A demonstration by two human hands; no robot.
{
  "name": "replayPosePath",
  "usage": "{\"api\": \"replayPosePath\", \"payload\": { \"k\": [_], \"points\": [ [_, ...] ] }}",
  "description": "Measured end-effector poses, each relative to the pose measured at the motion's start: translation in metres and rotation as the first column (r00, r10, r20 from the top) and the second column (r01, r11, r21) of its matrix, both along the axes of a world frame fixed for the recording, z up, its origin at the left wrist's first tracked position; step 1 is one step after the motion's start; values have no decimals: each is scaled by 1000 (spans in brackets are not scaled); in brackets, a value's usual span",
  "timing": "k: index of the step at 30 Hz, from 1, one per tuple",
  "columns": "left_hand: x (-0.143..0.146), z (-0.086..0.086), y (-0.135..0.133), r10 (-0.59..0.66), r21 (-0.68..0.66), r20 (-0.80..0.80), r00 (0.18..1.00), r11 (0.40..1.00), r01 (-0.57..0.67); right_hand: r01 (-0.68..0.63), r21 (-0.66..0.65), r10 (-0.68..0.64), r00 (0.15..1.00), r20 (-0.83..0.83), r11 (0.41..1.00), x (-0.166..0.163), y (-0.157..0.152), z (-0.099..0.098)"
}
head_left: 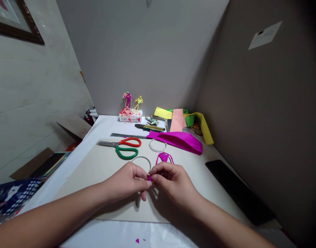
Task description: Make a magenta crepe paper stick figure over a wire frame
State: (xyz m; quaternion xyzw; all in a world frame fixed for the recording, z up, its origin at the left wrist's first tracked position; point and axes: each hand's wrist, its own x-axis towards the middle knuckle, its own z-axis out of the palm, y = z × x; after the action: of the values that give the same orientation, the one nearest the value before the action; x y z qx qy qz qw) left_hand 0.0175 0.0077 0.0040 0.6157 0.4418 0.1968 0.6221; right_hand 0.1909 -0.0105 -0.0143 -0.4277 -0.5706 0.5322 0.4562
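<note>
My left hand point(129, 181) and my right hand point(173, 181) meet over the board, thumbs and fingertips pinched together. Between them shows a small magenta piece point(149, 178), mostly covered by the fingers; whether it is paper or cloth I cannot tell. A grey-white ring point(143, 157) curves out just behind my left fingers, its lower part hidden. Beyond my right hand is a magenta stick-figure body point(163, 157) with thin limbs, partly covered by the hand. A second pale ring point(158, 145) lies flat farther back.
Scissors point(121, 144) with red and green handles lie left of centre. Behind are thin wires point(128, 135), pliers point(150, 127), a magenta strip point(181, 139), yellow strips point(204, 127) and a box point(130, 117) with small figures. A black slab point(237, 189) lies right.
</note>
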Motion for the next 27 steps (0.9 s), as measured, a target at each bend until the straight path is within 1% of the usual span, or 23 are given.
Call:
{"api": "replayPosePath", "payload": {
  "k": [2, 4, 6, 9, 12, 14, 15, 18, 20, 21, 22, 23, 24, 25, 26, 27],
  "points": [
    [0, 0, 0, 9, -9, 22, 1000, 1000, -9, 1, 67, -3, 999, 37, 998, 0, -1, 0],
    [0, -1, 1, 20, -29, 54, 998, 999, -19, -8, 188, -10, 995, 97, 982, 1, -1, 0],
    [0, -3, 3, 29, -60, 90, 996, 998, -23, -32, 350, -28, 986, 166, 936, 3, -1, 0],
    [0, -6, 5, 44, -112, 131, 990, 993, -29, -95, 544, -40, 972, 232, 834, 7, -1, -2],
    [-1, -8, 6, 61, -159, 165, 984, 987, -34, -128, 632, -59, 962, 267, 764, 8, 0, -3],
    [-2, -9, 5, 60, -189, 188, 980, 982, -24, -116, 654, -88, 958, 271, 748, 9, 1, -3],
    [-3, -10, 5, 59, -201, 202, 978, 979, -17, -102, 652, -97, 960, 262, 751, 8, 1, -2],
    [-5, -10, 5, 49, -216, 242, 969, 976, 4, -65, 600, -77, 975, 208, 798, 7, -1, 2],
    [-6, -10, 5, 42, -211, 251, 967, 977, 12, -25, 502, -59, 987, 152, 865, 6, -2, 4],
    [-6, -9, 5, 43, -204, 250, 967, 979, 9, 0, 412, -50, 993, 110, 911, 6, -2, 4],
    [-6, -8, 4, 49, -192, 249, 967, 981, -1, 25, 296, -44, 997, 58, 955, 6, -2, 4],
    [-7, -7, 4, 62, -179, 251, 966, 984, -17, 36, 163, -36, 999, -1, 986, 6, -2, 4],
    [-6, -6, 3, 77, -157, 254, 964, 987, -37, 22, 32, -20, 998, -62, 999, 5, -1, 3],
    [-6, -4, 2, 87, -119, 258, 962, 991, -58, -19, -78, 9, 992, -124, 997, 5, -1, 2],
    [-5, -2, 1, 90, -68, 257, 962, 995, -75, -67, -152, 39, 983, -180, 986, 4, 0, 1],
    [-4, 0, -1, 84, -11, 249, 965, 996, -84, -104, -194, 59, 973, -224, 975, 3, 0, 0]
  ]
}}
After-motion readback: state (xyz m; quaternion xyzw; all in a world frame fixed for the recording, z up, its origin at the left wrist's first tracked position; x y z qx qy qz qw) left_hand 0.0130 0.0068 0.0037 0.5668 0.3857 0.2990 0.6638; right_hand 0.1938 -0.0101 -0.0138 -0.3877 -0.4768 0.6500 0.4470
